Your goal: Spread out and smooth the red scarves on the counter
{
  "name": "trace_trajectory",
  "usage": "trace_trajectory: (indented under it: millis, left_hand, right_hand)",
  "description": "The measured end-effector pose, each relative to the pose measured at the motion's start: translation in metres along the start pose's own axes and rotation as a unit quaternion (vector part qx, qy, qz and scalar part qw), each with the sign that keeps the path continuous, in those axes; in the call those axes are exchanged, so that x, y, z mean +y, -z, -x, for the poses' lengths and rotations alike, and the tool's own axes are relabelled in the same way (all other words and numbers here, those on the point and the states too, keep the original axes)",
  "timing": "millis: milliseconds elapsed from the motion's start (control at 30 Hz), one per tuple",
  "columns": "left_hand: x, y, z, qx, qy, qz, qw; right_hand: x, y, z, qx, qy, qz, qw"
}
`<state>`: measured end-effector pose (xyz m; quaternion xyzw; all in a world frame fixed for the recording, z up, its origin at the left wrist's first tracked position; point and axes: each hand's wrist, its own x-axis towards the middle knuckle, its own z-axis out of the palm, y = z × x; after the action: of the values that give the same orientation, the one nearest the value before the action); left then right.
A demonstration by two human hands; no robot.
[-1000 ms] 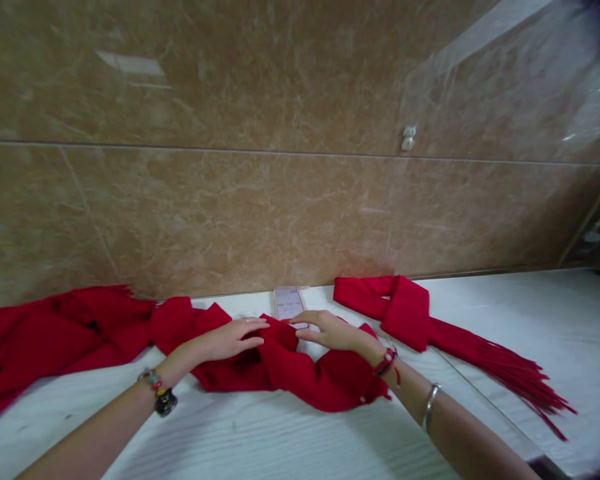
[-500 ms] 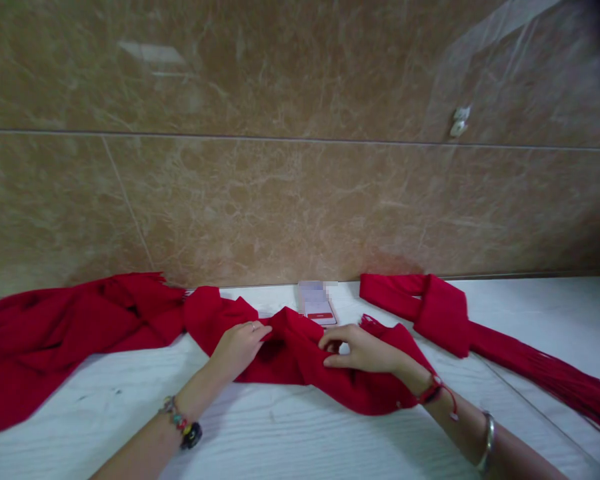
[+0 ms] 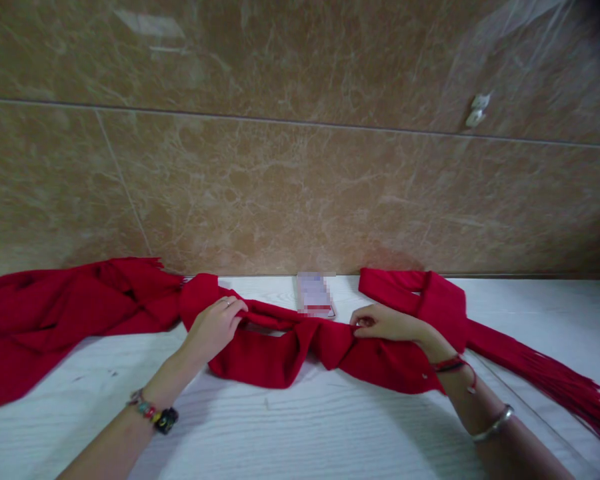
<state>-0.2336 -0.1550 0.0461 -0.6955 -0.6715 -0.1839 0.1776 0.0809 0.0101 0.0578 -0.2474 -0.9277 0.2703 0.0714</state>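
A long red scarf [image 3: 280,350] lies across the white table [image 3: 300,427], bunched in the middle. My left hand [image 3: 214,327] pinches its upper edge on the left side. Further right, my right hand [image 3: 386,323] grips the same edge, fingers curled round the cloth. The stretch of scarf between the two hands is pulled fairly taut. A beaded bracelet sits on my left wrist; a red cord and a metal bangle are on my right.
A heap of red scarf cloth [image 3: 55,313] lies at the left. A folded red scarf with a long fringe [image 3: 445,310] rests at the right by the wall. A phone [image 3: 314,295] lies against the brown marble wall [image 3: 300,167].
Both hands have moved apart along the scarf's upper edge, the right hand going right, and the bunched cloth between them has been drawn out.
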Motion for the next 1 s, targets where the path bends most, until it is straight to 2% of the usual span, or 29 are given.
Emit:
trace_trajectory:
  millis: [67,133,233,333,433,500,567,667,800,1000]
  left_hand:
    - [0.006,-0.001,0.000,-0.007,-0.013,0.043,0.999]
    - [0.013,0.000,0.000,0.000,-0.011,0.090,0.996]
    - [0.020,0.003,-0.001,0.019,-0.003,0.151,0.988]
    - [0.023,0.006,-0.002,0.052,0.009,0.182,0.982]
    - [0.022,0.007,-0.003,0.074,0.044,0.214,0.973]
    - [0.021,0.007,-0.003,0.070,0.067,0.244,0.965]
    - [0.021,0.006,-0.003,0.056,0.078,0.285,0.954]
    - [0.024,0.005,-0.003,0.030,0.081,0.348,0.934]
    - [0.034,0.005,-0.002,0.019,0.077,0.391,0.917]
    - [0.039,0.002,-0.001,0.023,0.044,0.418,0.907]
  right_hand:
    - [-0.005,-0.007,-0.003,0.032,0.019,-0.036,0.999]
    - [-0.013,-0.015,-0.008,0.111,0.050,-0.062,0.991]
    - [-0.028,-0.026,-0.013,0.178,0.128,-0.042,0.975]
    - [-0.042,-0.034,-0.011,0.166,0.194,0.045,0.966]
    - [-0.055,-0.039,-0.007,0.093,0.253,0.128,0.954]
    - [-0.060,-0.041,-0.004,0.058,0.275,0.140,0.949]
    - [-0.063,-0.044,-0.004,0.066,0.272,0.119,0.953]
    - [-0.064,-0.050,-0.006,0.131,0.242,0.060,0.959]
    - [-0.068,-0.063,-0.015,0.196,0.226,-0.004,0.954]
    - [-0.082,-0.078,-0.038,0.260,0.129,-0.062,0.955]
